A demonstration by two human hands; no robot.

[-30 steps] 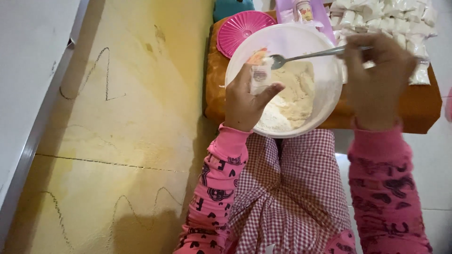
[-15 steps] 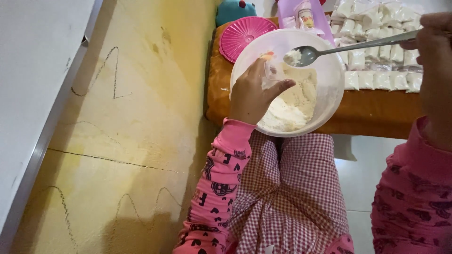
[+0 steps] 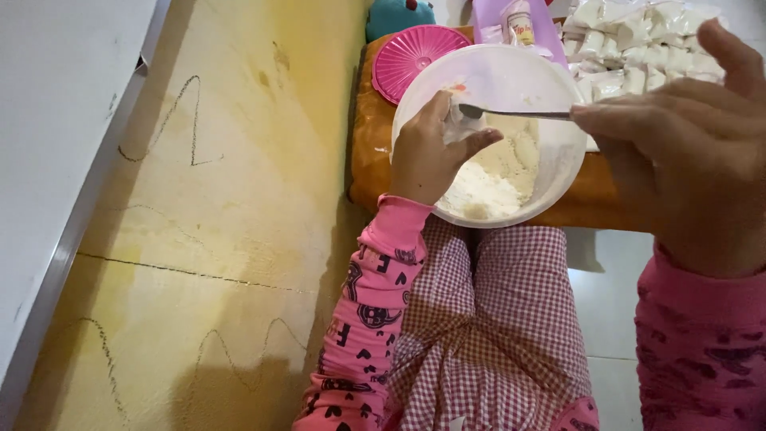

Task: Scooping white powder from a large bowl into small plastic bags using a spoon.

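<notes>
Head view, looking down over a lap in pink-and-white checked trousers.

At centre, a round white plastic bowl resting on the near edge of a low orange-brown wooden desk, partly overhanging toward the lap. Inside, at about 6 o'clock of the bowl, a heap of pale cream-coloured powder.

Left hand, in a pink sleeve with black heart prints, set over the bowl's rim at 9 o'clock, fingers curled around a small clear plastic packet and pinching it closed around the mouth.

Right hand large in the frame at 3 o'clock, fingertips pressed together on the handle of a slim metal spoon. Spoon lying level across the bowl, its head pointing to 9 o'clock and meeting the packet's opening.

At 11 o'clock of the bowl, just beside it on the desk, a round ribbed magenta plastic lid. At 12 o'clock, a pale purple packet with a small jar-shaped picture. At 1 to 2 o'clock, rows of small filled white plastic packets lying together.

At far left, a yellow wall scribbled with zigzag pencil lines.
</notes>
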